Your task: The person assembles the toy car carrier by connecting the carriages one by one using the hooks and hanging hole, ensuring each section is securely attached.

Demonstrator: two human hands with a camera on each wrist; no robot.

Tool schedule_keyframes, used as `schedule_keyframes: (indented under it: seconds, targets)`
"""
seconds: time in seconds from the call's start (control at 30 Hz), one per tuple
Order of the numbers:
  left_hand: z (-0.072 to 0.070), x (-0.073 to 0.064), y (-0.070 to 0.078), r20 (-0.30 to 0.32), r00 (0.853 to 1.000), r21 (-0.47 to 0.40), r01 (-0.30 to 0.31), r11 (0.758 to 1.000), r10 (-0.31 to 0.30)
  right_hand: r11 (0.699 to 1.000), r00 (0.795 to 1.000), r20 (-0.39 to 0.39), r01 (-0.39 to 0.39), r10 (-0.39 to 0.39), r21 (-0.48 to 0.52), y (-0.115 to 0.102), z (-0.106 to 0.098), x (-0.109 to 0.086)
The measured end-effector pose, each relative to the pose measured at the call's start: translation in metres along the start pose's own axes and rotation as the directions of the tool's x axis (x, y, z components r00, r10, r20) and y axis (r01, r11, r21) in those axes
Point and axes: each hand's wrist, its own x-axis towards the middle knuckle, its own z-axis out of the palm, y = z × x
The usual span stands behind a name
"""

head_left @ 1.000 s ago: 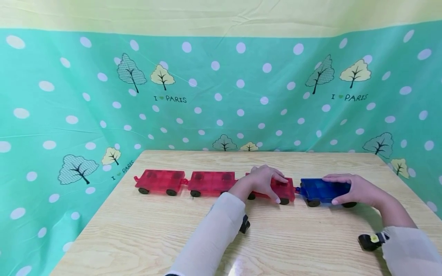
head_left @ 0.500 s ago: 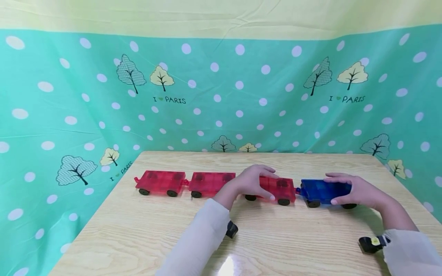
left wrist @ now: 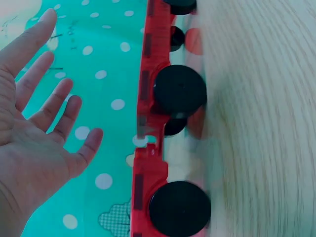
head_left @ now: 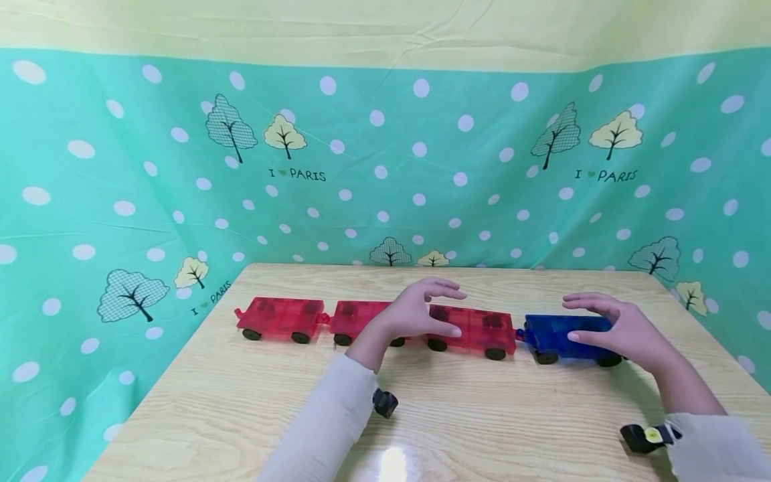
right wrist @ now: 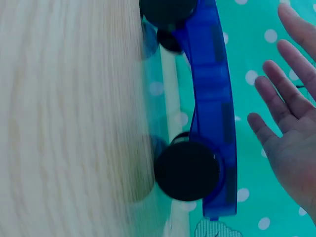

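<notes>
A row of toy train cars stands on the table, hooked end to end. At the right end is a translucent blue car point(head_left: 554, 335) with black wheels. Left of it come a red car point(head_left: 482, 331), a middle red car point(head_left: 355, 320) and a leftmost red car point(head_left: 280, 318). My left hand point(head_left: 409, 311) hovers over the joint between two red cars, fingers spread and holding nothing. Above the blue car's right part is my right hand point(head_left: 629, 331), fingers apart. Both wrist views show the palms point(left wrist: 44, 138) point(right wrist: 296, 143) apart from the cars.
The wooden table point(head_left: 512, 415) ends at a green dotted curtain point(head_left: 415, 167) behind the cars. A black wrist camera point(head_left: 384, 403) sits below the left wrist, another black camera point(head_left: 641, 438) below the right. A free red hook point(head_left: 239, 312) sticks out at the row's left end.
My left hand has let go of the third red car, lifted and moved left. The right hand has loosened from the blue car and risen slightly. The cars stay in place.
</notes>
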Motion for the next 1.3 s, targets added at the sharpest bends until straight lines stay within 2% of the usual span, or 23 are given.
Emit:
schedule_keyframes:
  seconds: [0.13, 0.4, 0.77, 0.93, 1.2, 1.3]
  targets:
    - [-0.007, -0.007, 0.000, -0.054, 0.999, -0.032, 0.004, 0.999, -0.005, 1.000, 0.999, -0.052, 0.014, -0.013, 0.006, -0.008, 0.002, -0.002]
    - [-0.020, -0.023, -0.004, -0.165, 0.986, -0.096, -0.031, 0.995, 0.015, 0.993, 0.990, -0.101, 0.108, -0.102, 0.053, -0.017, 0.007, -0.002]
    - [-0.042, -0.054, -0.010, -0.314, 0.946, -0.085, -0.117, 0.990, 0.084, 0.982, 0.977, -0.101, 0.189, -0.186, 0.024, -0.028, 0.001, -0.004]
    - [-0.053, -0.068, -0.011, -0.349, 0.934, -0.112, -0.126, 0.986, 0.079, 0.982, 0.975, -0.120, 0.188, -0.185, 0.011, -0.030, -0.001, -0.005]
    - [-0.063, -0.085, -0.014, -0.377, 0.925, -0.180, -0.114, 0.977, 0.038, 0.984, 0.977, -0.123, 0.177, -0.176, -0.002, -0.033, -0.003, -0.005]
    - [-0.066, -0.091, -0.015, -0.383, 0.923, -0.180, -0.103, 0.978, 0.027, 0.985, 0.979, -0.111, 0.173, -0.172, -0.002, -0.034, -0.003, -0.006]
